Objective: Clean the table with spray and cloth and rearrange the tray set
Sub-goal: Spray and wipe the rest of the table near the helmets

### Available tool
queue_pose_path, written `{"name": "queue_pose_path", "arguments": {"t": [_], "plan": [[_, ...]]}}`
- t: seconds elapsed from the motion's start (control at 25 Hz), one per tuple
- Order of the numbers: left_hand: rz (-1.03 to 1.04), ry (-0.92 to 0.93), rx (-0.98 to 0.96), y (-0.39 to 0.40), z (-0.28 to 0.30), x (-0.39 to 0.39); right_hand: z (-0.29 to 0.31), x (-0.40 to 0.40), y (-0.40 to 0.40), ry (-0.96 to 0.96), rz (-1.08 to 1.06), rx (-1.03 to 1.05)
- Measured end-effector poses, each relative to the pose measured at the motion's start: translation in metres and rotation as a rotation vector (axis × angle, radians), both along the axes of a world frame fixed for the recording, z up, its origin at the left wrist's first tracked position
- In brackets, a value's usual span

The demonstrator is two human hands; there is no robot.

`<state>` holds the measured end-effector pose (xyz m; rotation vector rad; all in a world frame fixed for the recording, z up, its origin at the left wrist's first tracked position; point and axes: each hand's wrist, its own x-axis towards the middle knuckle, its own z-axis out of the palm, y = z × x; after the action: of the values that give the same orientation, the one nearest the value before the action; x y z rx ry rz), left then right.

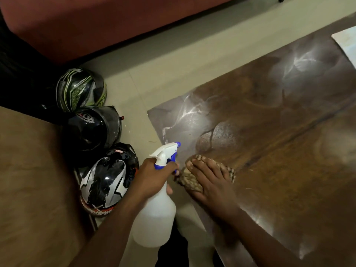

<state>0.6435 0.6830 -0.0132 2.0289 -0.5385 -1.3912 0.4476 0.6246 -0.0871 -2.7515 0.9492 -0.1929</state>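
My left hand (pixel 154 176) grips the neck of a white spray bottle (pixel 156 214) with a blue trigger, its nozzle pointing at the dark wooden table (pixel 279 122). Just beyond the nozzle, wet spray patches glisten on the table top. Beside the bottle, my right hand (pixel 210 182) lies flat on a checked brown cloth (pixel 189 180) and presses it onto the table near its left edge. Most of the cloth is hidden under my fingers.
Three motorcycle helmets sit on the floor left of the table: a green one (pixel 81 89), a black one (pixel 92 130) and a black-and-silver one (pixel 107 180). A red sofa (pixel 96 22) runs along the back. A white object (pixel 346 41) lies at the table's far right corner.
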Motion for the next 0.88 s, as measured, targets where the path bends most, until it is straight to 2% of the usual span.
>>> {"name": "queue_pose_path", "arguments": {"t": [0.08,0.2,0.24,0.32,0.4,0.44,0.52,0.6,0.64,0.68,0.76,0.8,0.84,0.88], "plan": [[-0.003,-0.011,0.018,-0.001,0.000,0.021,0.000,-0.001,-0.022,0.003,0.012,-0.046],[-0.004,-0.045,0.027,-0.011,0.000,0.041,0.003,0.064,-0.051,-0.012,-0.452,-0.007],[0.013,-0.037,0.020,-0.014,-0.001,0.046,0.004,0.086,-0.049,-0.047,-0.477,0.016],[0.035,-0.019,0.031,-0.017,-0.003,0.055,0.001,0.091,-0.026,-0.027,-0.248,0.022],[0.051,0.012,0.022,-0.019,-0.002,0.066,0.002,0.052,-0.021,0.019,-0.005,-0.014],[0.062,0.025,0.004,-0.018,-0.002,0.072,0.004,0.037,-0.034,0.016,-0.027,-0.034],[0.081,0.024,-0.026,-0.019,-0.003,0.079,0.004,0.046,-0.071,0.006,-0.326,-0.023],[0.078,0.019,-0.039,-0.021,-0.005,0.084,0.002,0.105,-0.092,-0.040,-0.548,0.058],[0.086,0.018,-0.042,-0.022,-0.007,0.086,0.002,0.135,-0.086,-0.037,-0.511,0.049],[0.107,0.013,-0.038,-0.021,-0.008,0.088,-0.001,0.152,-0.077,-0.042,-0.373,0.015],[0.131,0.021,-0.031,-0.020,-0.003,0.093,-0.007,0.148,-0.066,-0.030,-0.036,-0.028],[0.128,0.035,-0.030,-0.020,0.000,0.095,-0.006,0.134,-0.073,-0.023,0.036,-0.040],[0.121,0.041,-0.024,-0.020,0.000,0.096,-0.006,0.128,-0.086,-0.038,-0.019,-0.046],[0.120,0.042,-0.022,-0.022,0.001,0.098,-0.005,0.134,-0.099,-0.044,-0.168,-0.037]]}}
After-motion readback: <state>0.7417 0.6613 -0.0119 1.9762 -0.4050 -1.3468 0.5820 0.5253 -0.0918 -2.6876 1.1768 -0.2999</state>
